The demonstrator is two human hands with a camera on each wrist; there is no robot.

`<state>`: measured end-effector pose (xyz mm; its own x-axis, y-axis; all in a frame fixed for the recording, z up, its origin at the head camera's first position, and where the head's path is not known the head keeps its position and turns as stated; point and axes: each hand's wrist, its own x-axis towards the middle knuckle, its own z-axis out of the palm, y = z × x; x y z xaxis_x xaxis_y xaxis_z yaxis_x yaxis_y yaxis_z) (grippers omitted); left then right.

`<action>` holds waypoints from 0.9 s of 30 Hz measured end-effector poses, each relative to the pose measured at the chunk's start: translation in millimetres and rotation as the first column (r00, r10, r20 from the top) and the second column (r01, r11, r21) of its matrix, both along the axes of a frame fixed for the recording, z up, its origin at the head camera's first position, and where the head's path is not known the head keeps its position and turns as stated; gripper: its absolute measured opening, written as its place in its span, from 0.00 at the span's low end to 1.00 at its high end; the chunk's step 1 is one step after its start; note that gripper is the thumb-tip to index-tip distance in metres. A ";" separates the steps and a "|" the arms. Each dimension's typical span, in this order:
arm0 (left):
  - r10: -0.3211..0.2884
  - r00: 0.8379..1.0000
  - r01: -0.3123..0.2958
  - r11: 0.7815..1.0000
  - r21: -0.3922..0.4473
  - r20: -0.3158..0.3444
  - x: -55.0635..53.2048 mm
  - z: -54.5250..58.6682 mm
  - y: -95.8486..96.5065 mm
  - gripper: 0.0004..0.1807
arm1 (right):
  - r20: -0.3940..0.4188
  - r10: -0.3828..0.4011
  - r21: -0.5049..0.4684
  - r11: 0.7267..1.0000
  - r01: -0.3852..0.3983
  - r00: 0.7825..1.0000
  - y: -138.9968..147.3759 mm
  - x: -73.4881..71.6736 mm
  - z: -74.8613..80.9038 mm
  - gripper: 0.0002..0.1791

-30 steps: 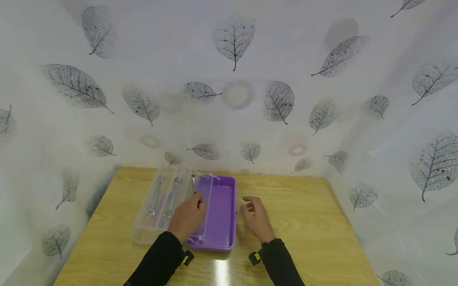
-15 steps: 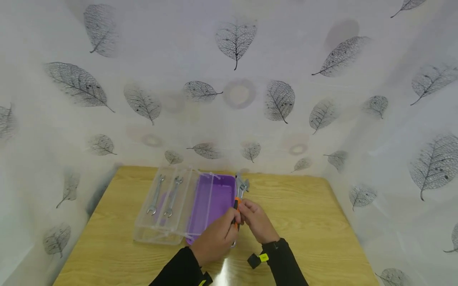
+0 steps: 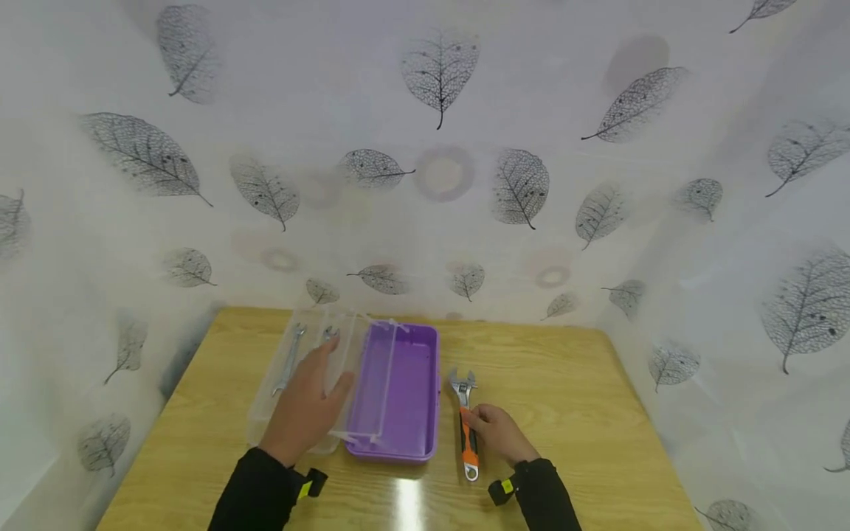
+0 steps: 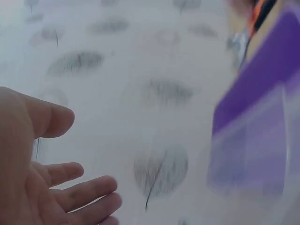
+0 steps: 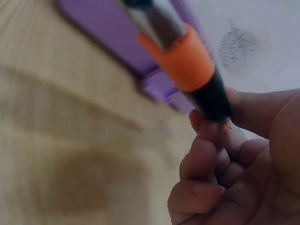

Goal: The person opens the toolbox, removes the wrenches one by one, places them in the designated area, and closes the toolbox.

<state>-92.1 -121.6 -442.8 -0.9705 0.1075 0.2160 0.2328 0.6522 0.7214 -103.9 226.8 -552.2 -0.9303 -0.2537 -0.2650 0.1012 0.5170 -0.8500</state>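
My right hand [image 3: 501, 434] pinches an adjustable wrench [image 3: 468, 428] by its orange and black handle, to the right of the purple box. Its metal head points away from me. In the right wrist view, thumb and fingertips meet on the handle [image 5: 185, 65]. My left hand [image 3: 307, 398] is over the clear compartment tray [image 3: 262, 435], fingers extended and thumb spread, with nothing in its grasp. One open-end wrench [image 3: 290, 360] lies in the tray's left compartment. A second open-end wrench [image 3: 330, 333] is mostly hidden behind the left hand.
The purple box [image 3: 415, 398] stands open, its clear tray lid hinged out to the left. Beneath them is a wooden table [image 3: 564, 383]. A pale leaf-print curtain [image 3: 438, 221] hangs behind the table and along its sides.
The left hand lifted the adjustable wrench out of the tray and passed it to the right hand. The left hand then moved back left over the tray; the right hand shifted slightly right and nearer.
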 end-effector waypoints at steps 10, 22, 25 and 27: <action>0.133 0.987 -0.146 0.977 -0.154 -0.091 -11.7 -14.3 -49.5 0.38 | -0.043 0.077 0.218 0.974 -0.066 0.996 -14.6 12.6 -16.6 0.19; 0.101 0.994 -0.110 0.969 -0.223 -0.053 -16.3 -34.4 -46.1 0.40 | -0.299 0.200 0.557 0.830 0.001 0.933 -22.2 0.0 -12.1 0.16; 0.100 0.992 -0.119 0.957 -0.263 -0.083 -15.9 -39.9 -45.7 0.39 | -0.429 0.201 0.574 0.814 0.094 0.881 -15.6 -8.4 -0.9 0.23; 0.098 0.989 -0.126 0.946 -0.299 -0.108 -15.5 -44.1 -45.4 0.39 | -0.497 0.207 0.581 0.800 0.146 0.843 -12.4 -13.1 5.7 0.33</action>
<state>-107.6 -166.9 -487.0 -0.9579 0.0739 0.2775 0.2008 0.8631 0.4634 -117.0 214.4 -546.5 -0.9584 -0.2465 0.1437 -0.2794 0.9129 -0.2976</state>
